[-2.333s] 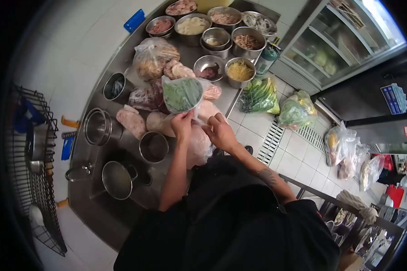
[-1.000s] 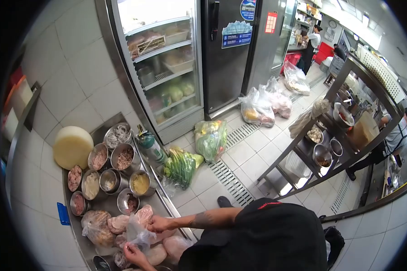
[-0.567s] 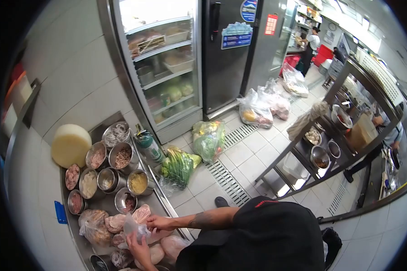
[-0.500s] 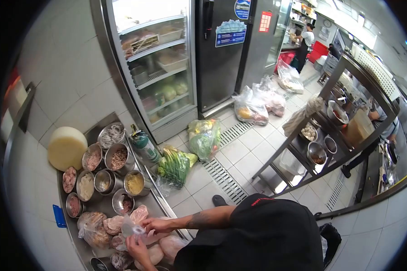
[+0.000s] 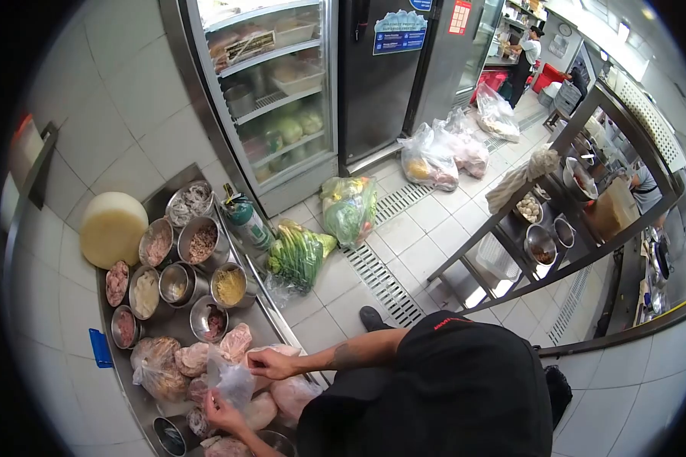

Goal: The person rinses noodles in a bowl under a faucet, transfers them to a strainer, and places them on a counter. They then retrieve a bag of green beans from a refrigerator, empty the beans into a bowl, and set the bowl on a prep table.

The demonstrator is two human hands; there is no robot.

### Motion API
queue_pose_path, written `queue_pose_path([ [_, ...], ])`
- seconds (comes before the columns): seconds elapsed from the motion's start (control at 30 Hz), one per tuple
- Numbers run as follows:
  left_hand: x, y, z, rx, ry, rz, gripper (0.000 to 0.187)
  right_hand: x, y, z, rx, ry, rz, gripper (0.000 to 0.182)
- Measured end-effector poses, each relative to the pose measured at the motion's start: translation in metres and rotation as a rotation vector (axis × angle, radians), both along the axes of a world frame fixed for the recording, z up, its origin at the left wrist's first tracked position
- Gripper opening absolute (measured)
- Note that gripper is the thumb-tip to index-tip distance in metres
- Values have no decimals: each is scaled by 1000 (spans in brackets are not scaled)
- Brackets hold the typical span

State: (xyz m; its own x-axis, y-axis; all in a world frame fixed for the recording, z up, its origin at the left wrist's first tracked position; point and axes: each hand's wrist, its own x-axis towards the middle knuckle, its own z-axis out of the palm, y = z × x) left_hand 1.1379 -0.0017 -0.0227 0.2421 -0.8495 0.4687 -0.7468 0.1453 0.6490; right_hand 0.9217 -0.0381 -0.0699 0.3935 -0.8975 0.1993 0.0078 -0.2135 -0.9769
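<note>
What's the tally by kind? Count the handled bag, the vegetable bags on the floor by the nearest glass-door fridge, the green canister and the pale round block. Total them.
Handled bag: 1
Vegetable bags: 2
Green canister: 1
Pale round block: 1
Total: 5

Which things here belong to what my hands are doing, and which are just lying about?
In the job:
plastic bag
left hand and right hand, both on it

Apparently just lying about:
bagged greens and bagged vegetables on the floor
green bottle beside the counter
round yellowish block
</note>
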Motion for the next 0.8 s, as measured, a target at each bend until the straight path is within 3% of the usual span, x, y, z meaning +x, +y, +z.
queue_pose_path([
  [0.07,-16,-1,-12,41,271,-46,20,3,2,-10,-106,92,-83,20],
  [0.13,-28,0,-8,65,254,-100,23,2,5,1,-102,41,-33,22],
  [0.2,-40,1,9,89,235,-246,25,2,5,18,-305,-49,-71,26],
  [0.27,-40,0,11,94,236,-250,25,1,-1,18,-346,-17,-68,27],
  [0.37,-13,-4,5,158,421,157,22,-7,1,22,-126,-107,-55,23],
  [0.4,-4,-1,2,150,420,163,22,-16,5,24,-60,-129,-44,22],
  [0.5,0,0,5,-90,-55,-11,21,-20,7,20,-62,-96,-16,21],
  [0.63,-41,13,40,-124,-28,51,21,-21,12,37,-79,-73,112,32],
  [0.7,-46,19,44,183,349,-157,22,-18,14,43,-60,-154,203,41],
  [0.73,-44,19,33,185,347,-155,22,-16,14,41,-57,-157,204,41],
  [0.8,-39,14,3,427,508,-303,25,-13,11,31,330,-258,457,35],
])
